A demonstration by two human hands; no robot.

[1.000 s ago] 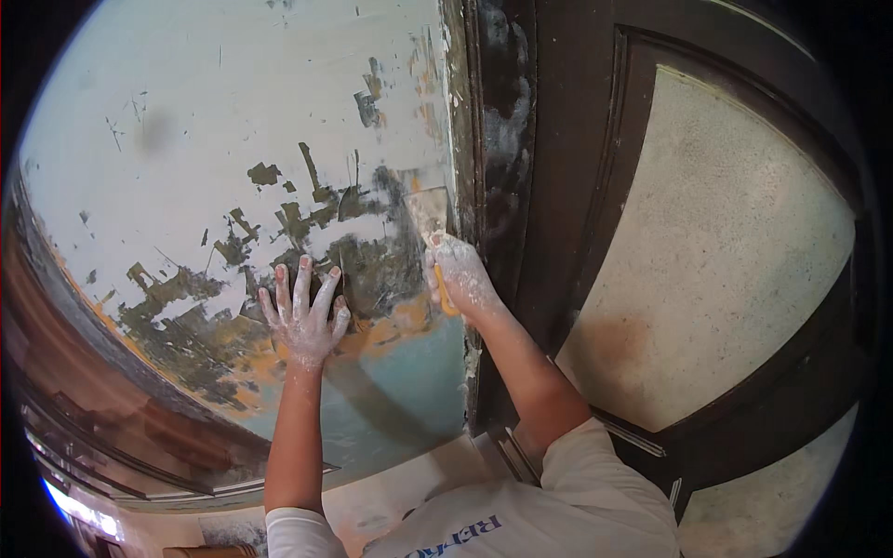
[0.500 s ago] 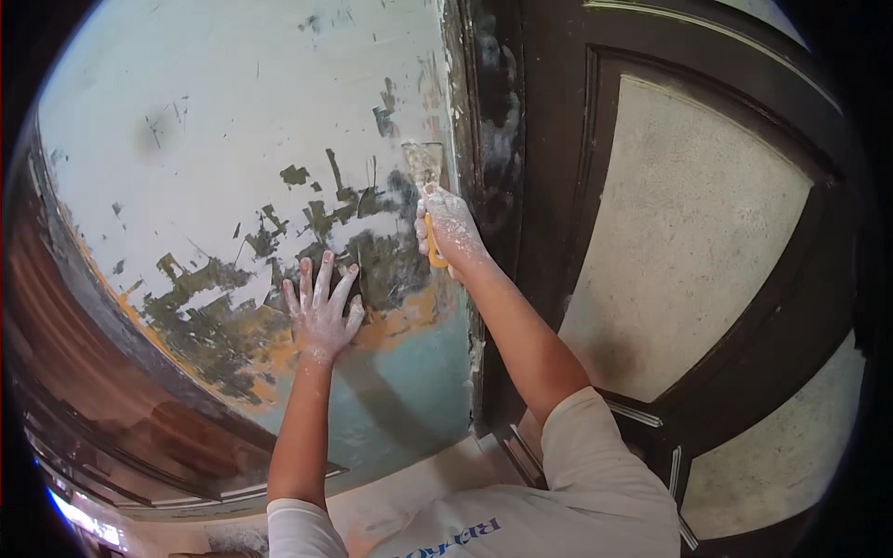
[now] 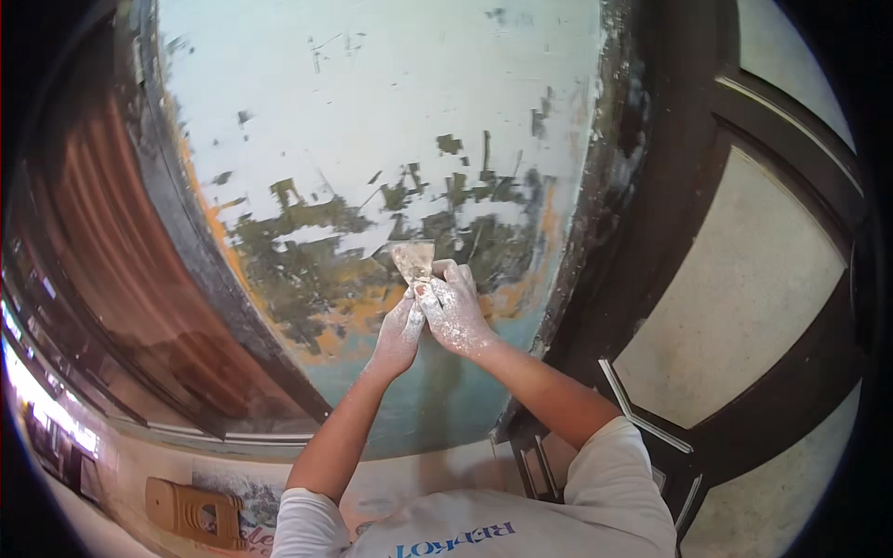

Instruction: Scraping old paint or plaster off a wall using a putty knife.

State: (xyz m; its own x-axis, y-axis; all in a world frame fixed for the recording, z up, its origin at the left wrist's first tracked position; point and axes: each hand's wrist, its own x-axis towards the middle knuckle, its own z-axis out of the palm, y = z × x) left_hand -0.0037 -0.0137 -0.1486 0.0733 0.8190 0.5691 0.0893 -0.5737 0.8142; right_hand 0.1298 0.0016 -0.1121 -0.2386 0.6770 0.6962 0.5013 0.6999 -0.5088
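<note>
Filling most of the frame from upper left to centre, the pale blue wall [image 3: 391, 102] is what I see first, its paint flaked away in a ragged dark green and orange patch across the middle. To the right stands a dark wooden door [image 3: 679, 232] with light panels, its frame running down beside the wall's edge. Along the left edge a reddish-brown curved surface [image 3: 102, 242] bends with the lens, and in the lower left corner a tan plastic stool [image 3: 191, 511] sits on the floor.

Both my forearms rise from the lower edge and meet at the centre of the frame, just below the bare patch. My right hand [image 3: 456, 312], dusted white, is closed around the handle of a putty knife [image 3: 415, 265], whose wide blade points up and lies against the wall at the lower edge of the peeled area. My left hand [image 3: 398, 335], also powdery, presses in just beside the right, its fingers curled against the handle; I cannot tell whether it grips fully or only steadies it.
</note>
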